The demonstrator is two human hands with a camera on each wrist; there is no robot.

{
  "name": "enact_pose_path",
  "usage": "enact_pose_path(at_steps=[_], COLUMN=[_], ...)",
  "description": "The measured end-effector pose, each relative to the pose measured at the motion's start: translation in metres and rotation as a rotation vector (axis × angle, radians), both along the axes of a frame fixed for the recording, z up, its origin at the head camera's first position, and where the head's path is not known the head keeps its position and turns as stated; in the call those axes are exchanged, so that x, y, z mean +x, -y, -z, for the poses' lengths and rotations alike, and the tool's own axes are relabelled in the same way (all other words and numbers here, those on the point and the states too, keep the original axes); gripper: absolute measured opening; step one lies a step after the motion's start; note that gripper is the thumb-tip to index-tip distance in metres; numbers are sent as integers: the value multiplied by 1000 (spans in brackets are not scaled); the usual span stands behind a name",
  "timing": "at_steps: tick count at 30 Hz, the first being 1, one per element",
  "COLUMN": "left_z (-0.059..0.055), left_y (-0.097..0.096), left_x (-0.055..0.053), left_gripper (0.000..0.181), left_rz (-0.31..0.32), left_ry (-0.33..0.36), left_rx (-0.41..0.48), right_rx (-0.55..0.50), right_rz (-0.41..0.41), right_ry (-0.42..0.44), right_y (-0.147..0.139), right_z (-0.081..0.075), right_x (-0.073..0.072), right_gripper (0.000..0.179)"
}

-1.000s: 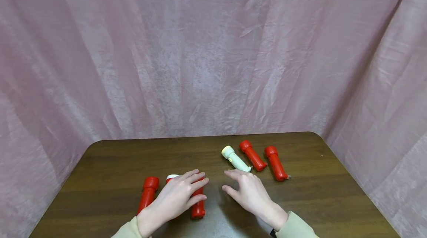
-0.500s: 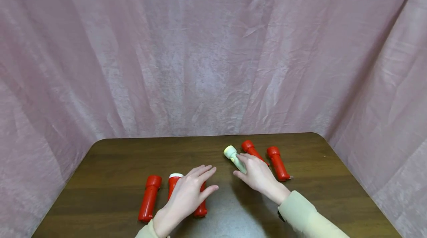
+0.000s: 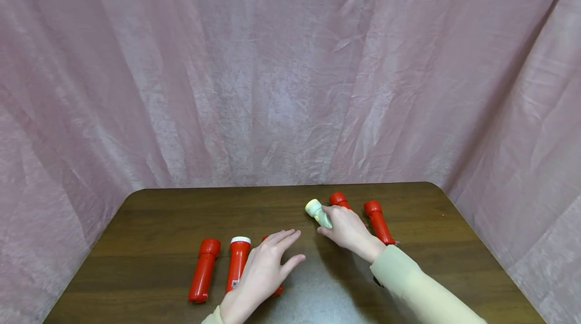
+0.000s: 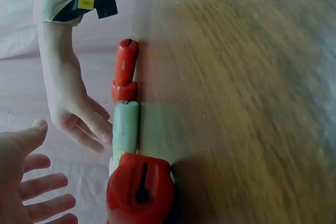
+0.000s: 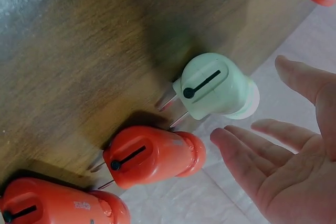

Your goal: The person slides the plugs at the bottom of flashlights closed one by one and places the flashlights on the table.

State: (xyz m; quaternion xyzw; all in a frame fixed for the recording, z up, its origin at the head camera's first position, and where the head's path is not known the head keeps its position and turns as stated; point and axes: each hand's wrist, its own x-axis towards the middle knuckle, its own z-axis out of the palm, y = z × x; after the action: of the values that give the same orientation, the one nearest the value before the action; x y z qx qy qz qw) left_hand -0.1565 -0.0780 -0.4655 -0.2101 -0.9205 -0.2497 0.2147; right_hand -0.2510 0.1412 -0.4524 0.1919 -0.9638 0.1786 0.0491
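Observation:
My right hand (image 3: 347, 228) reaches over a pale green flashlight (image 3: 319, 213) that lies at the back of the table, its head poking out past the fingers. In the right wrist view that flashlight's rounded end with two metal prongs faces the camera, and the thumb and fingers are spread beyond it without gripping. My left hand (image 3: 265, 268) hovers with fingers extended over a red flashlight (image 3: 278, 291), mostly hidden beneath it. Just left of that hand is a red flashlight with a white rim (image 3: 238, 258). Another red flashlight (image 3: 204, 271) lies farther left.
Two more red flashlights lie to the right of the pale green one: a partly covered red flashlight (image 3: 338, 199) and a rightmost red flashlight (image 3: 380, 223). The brown wooden table (image 3: 159, 213) has rounded back corners. A pink curtain (image 3: 272, 87) hangs behind it.
My right hand has moved forward and right, from in front of the pale green flashlight to over it. The left hand has shifted slightly right, uncovering more of the white-rimmed flashlight.

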Motion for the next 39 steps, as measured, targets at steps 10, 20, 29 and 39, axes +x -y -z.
enact_pose_path(at_steps=[10, 20, 29, 39], left_z=[0, 5, 5, 5], left_y=[-10, -16, -20, -24], left_x=[-3, -4, -6, -4], left_gripper=[46, 43, 43, 43], left_rz=[26, 24, 39, 23], left_ry=[81, 71, 92, 73], left_rx=[40, 35, 50, 84], right_rx=[33, 54, 87, 65], right_rz=[42, 72, 107, 114], right_ry=[56, 77, 101, 82], right_y=[3, 3, 4, 4], right_z=[6, 11, 14, 14], right_x=[-10, -17, -22, -20], right_gripper=[31, 30, 36, 32])
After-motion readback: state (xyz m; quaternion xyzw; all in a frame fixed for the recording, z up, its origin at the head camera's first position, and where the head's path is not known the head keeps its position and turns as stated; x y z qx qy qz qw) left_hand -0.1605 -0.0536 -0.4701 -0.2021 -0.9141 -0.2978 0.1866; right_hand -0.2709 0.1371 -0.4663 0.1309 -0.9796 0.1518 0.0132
